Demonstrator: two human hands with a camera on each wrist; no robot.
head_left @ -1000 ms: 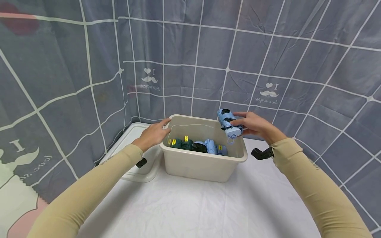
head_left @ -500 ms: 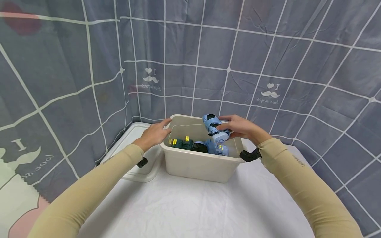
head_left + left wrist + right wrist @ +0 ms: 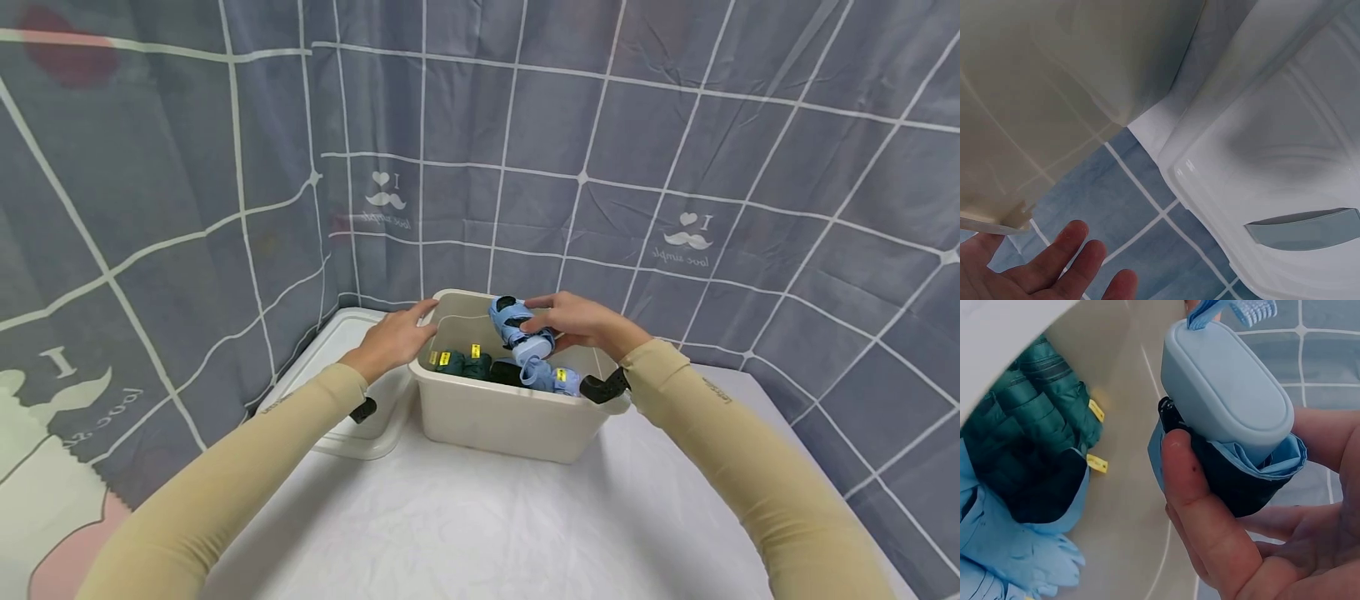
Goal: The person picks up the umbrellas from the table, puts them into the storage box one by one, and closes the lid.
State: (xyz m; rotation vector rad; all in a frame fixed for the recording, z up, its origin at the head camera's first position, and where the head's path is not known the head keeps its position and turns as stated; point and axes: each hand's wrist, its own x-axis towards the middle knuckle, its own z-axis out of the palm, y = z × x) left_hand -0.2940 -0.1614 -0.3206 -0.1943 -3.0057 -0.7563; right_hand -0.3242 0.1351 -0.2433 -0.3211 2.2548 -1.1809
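Observation:
My right hand [image 3: 581, 323] grips a folded light blue umbrella [image 3: 517, 327] with black lining, tilted over the storage box. Its pale blue handle [image 3: 1229, 387] and wrist strap [image 3: 1254, 309] face the right wrist camera, with fingers and thumb round the cloth behind. The beige box [image 3: 510, 419] holds dark green umbrellas [image 3: 452, 362] with yellow tags and light blue ones [image 3: 566, 382]. My left hand [image 3: 390, 340] rests at the box's left rim; in the left wrist view its fingers [image 3: 1075, 275] spread loosely outside the wall, the index fingertip hidden behind the rim.
A white lid [image 3: 330, 358] with a grey handle latch [image 3: 1307, 230] lies left of the box. White cloth [image 3: 480, 525] covers the table. A grey checked curtain [image 3: 540, 125] hangs close behind and on both sides.
My right hand has carried the umbrella leftward and slightly down, from the box's right end to over its middle. The left hand has stayed at the rim.

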